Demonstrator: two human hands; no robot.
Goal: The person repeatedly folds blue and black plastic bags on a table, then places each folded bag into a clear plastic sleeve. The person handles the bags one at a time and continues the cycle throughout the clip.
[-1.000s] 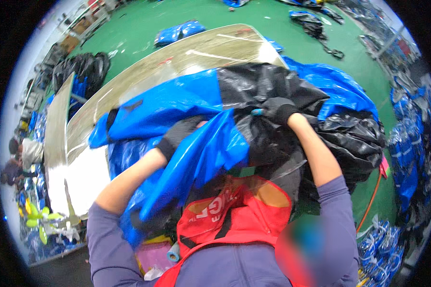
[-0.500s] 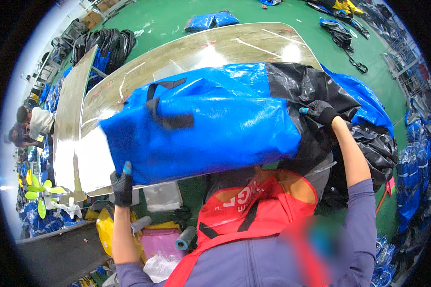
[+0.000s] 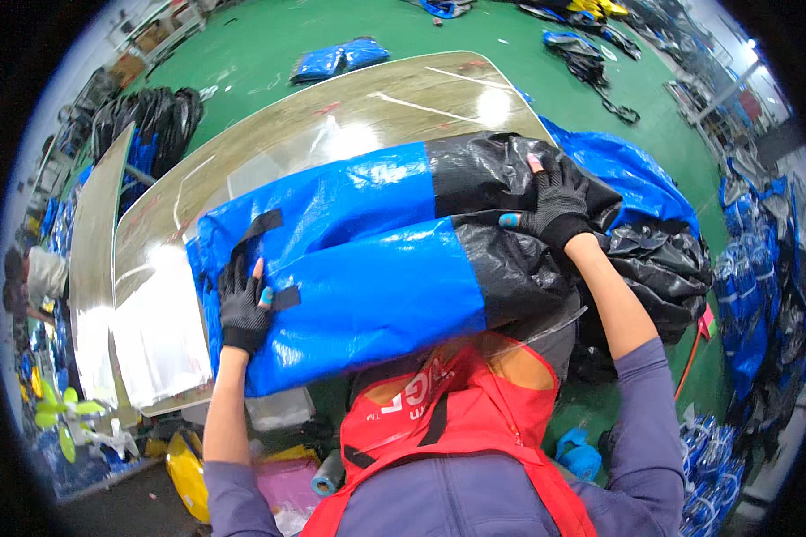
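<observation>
A large blue and black bag (image 3: 367, 268) of shiny woven plastic lies across the near side of the table (image 3: 269, 143), with a fold running along its length. My left hand (image 3: 244, 300), in a black glove with bare fingertips, presses flat on the blue end beside a black strap (image 3: 258, 227). Its fingers are stretched out. My right hand (image 3: 555, 201), gloved the same way, lies spread on the black end. Neither hand grips the bag. The bag's near edge hangs slightly over the table edge in front of my red apron (image 3: 457, 403).
More blue and black bags (image 3: 640, 188) are heaped against the table's right end. A second tabletop (image 3: 94, 268) adjoins on the left, near a small green-bladed fan (image 3: 63, 416). Blue packets (image 3: 340, 59) lie on the green floor behind. A person (image 3: 45, 277) is at the far left.
My left hand has let go of the bag's near left corner and moved up onto its blue end. The right hand has spread out on the black part. The bag lies flatter.
</observation>
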